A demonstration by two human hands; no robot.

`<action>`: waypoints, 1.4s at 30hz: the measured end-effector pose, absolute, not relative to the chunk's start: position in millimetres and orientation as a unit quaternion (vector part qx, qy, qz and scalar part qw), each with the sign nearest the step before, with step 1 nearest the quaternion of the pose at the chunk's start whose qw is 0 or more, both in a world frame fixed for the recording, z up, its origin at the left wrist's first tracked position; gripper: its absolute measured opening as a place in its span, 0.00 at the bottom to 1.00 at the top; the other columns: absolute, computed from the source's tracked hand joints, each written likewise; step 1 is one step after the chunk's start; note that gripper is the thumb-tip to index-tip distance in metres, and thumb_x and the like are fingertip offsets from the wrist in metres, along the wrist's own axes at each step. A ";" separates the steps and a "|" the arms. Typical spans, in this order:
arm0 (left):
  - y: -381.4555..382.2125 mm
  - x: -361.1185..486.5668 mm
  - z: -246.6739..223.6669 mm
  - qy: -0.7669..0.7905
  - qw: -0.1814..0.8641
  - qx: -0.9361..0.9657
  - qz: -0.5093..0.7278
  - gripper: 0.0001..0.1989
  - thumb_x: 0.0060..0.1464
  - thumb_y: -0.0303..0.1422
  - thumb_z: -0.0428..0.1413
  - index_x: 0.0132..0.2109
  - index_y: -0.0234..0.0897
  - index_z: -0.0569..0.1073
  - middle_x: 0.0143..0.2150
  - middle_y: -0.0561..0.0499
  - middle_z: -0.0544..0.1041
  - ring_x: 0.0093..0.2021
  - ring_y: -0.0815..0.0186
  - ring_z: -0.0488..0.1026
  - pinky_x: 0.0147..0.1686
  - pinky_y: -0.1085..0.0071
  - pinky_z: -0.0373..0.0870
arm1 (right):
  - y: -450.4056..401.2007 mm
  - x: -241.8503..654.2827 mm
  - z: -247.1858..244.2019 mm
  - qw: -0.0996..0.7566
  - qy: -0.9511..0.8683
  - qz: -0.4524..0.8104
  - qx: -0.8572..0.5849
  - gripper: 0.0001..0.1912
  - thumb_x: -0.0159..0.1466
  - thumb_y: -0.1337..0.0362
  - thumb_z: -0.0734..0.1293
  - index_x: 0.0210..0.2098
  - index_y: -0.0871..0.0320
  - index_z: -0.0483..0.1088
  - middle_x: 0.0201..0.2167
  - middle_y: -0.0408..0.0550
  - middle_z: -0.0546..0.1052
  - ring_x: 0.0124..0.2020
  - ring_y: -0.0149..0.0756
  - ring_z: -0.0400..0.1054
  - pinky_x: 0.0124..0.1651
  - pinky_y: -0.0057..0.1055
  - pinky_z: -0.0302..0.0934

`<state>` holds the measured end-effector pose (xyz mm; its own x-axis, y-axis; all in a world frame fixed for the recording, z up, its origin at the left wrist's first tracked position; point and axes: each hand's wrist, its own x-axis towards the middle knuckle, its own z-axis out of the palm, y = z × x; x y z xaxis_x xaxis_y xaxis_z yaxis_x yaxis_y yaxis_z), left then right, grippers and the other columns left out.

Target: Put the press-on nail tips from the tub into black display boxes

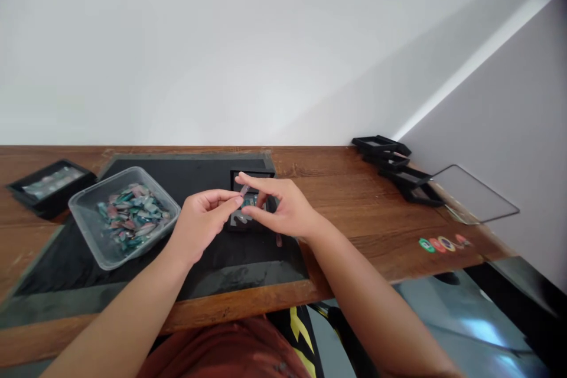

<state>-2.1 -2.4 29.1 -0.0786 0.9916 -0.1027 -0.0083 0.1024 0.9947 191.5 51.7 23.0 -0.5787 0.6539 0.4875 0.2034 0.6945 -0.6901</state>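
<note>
My left hand [207,215] pinches a small, slender, translucent pinkish piece [244,190] between thumb and fingertips. My right hand [283,204] is just to its right, with thumb and index finger spread around the piece's far side. Below both hands sits a small black tray [234,227] holding teal and clear pieces, partly hidden by the fingers. To the left stands a clear plastic tub [82,212] with many glossy teal, pink and clear slender pieces [137,218]. One loose pinkish piece [279,240] lies right of the small tray.
A dark mat [208,266] covers part of the wooden table [328,171]. At the far left is a black tray [42,204] with pale contents. Several black trays [398,171] are stacked at right, beside a thin wire frame [482,189]. Round stickers [446,244] lie near the right edge.
</note>
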 end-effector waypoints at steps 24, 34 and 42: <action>-2.8 1.3 32.9 0.525 0.504 0.483 0.487 0.16 0.45 0.46 0.68 0.33 0.36 0.85 0.18 0.57 0.64 0.21 0.75 0.52 0.21 0.74 0.47 | 56.3 191.1 12.9 0.361 -0.881 0.154 -0.265 0.26 0.72 0.53 0.66 0.68 0.49 0.67 0.49 0.44 0.84 0.37 0.30 0.78 0.45 0.29 0.69; -2.5 -5.1 27.0 0.549 0.507 0.529 0.401 0.20 0.53 0.50 0.63 0.42 0.37 0.81 0.21 0.58 0.66 0.22 0.72 0.57 0.23 0.74 0.51 | 47.5 193.0 32.8 0.308 -0.860 0.227 -0.338 0.22 0.63 0.62 0.70 0.57 0.54 0.78 0.33 0.41 0.85 0.26 0.28 0.71 0.35 0.27 0.62; -12.0 -4.6 30.5 0.577 0.194 0.566 0.556 0.08 0.60 0.38 0.61 0.42 0.39 0.76 0.25 0.58 0.67 0.24 0.72 0.60 0.26 0.74 0.58 | 52.0 204.0 45.2 0.138 -0.869 0.311 -0.359 0.19 0.61 0.60 0.73 0.52 0.58 0.81 0.19 0.37 0.73 0.20 0.26 0.63 0.28 0.27 0.51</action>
<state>-4.6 -12.0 30.5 -0.2838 0.8687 0.4060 0.4371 -0.2597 0.8611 204.0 52.0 45.2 -0.7046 0.7095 0.0165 0.5385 0.5495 -0.6388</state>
